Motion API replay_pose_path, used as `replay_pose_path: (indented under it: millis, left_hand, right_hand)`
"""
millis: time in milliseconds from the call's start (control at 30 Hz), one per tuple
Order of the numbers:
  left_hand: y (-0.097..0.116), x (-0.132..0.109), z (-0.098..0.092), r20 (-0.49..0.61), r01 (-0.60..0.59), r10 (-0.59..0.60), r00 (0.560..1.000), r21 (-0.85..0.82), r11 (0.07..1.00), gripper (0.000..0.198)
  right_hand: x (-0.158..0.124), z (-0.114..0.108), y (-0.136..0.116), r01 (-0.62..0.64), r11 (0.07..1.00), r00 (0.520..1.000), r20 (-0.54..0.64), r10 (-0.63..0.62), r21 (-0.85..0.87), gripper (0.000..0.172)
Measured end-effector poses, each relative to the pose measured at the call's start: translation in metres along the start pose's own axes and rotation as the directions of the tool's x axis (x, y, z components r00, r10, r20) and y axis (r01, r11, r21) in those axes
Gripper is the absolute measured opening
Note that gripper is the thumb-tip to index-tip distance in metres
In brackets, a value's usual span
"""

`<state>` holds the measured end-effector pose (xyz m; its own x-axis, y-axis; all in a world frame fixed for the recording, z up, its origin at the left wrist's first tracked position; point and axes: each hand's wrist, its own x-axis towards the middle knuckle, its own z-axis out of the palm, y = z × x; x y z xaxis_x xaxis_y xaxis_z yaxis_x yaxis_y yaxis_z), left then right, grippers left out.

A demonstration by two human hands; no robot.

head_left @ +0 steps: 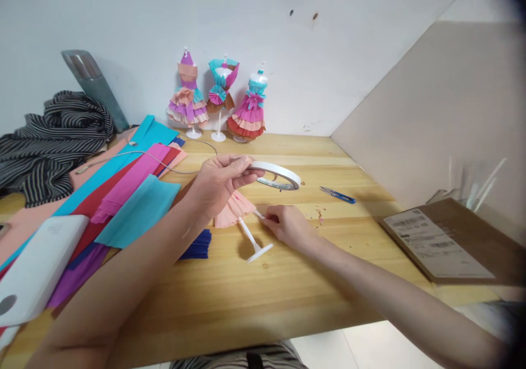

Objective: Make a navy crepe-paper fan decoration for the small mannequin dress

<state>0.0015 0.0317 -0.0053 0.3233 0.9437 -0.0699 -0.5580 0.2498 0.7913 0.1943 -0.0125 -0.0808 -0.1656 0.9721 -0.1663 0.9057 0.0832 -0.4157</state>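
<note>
My left hand (219, 183) is closed on a white roll of tape (276, 174), held level above the wooden table (287, 281). Below it lies a small doll stand (252, 237) on its side, dressed in a pink pleated paper skirt (233, 209). My right hand (286, 224) rests on the table beside the stand, its fingers pinched on a small white strip at the stand's top, probably the tape's free end.
Three dressed paper-dress mannequins (222, 98) stand at the back wall. Coloured crepe paper sheets (123, 194), a white device (36, 267) and striped cloth (49, 139) fill the left. Blue snips (337, 195) lie to the right, a cardboard parcel (444, 243) at the far right.
</note>
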Motion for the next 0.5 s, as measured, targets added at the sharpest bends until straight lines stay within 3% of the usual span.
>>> replay_pose_path:
  millis: [100, 233, 500]
  left_hand:
    - [0.000, 0.001, 0.000, 0.006, 0.008, -0.008, 1.000, -0.008, 1.000, 0.012]
    - [-0.001, 0.001, -0.001, 0.010, 0.013, -0.013, 1.000, -0.016, 1.000, 0.013]
    - [0.004, 0.001, 0.001, -0.023, 0.023, -0.023, 0.999, -0.025, 0.999, 0.021]
  right_hand:
    - [0.002, 0.007, -0.002, -0.022, 0.999, 1.000, -0.009, 0.023, 0.040, 0.006]
    - [0.007, 0.015, 0.003, -0.069, 0.996, 0.996, -0.058, 0.072, 0.049, 0.009]
    - [0.016, -0.004, 0.048, -0.214, 0.977, 0.954, -0.218, 0.207, -0.011, 0.015]
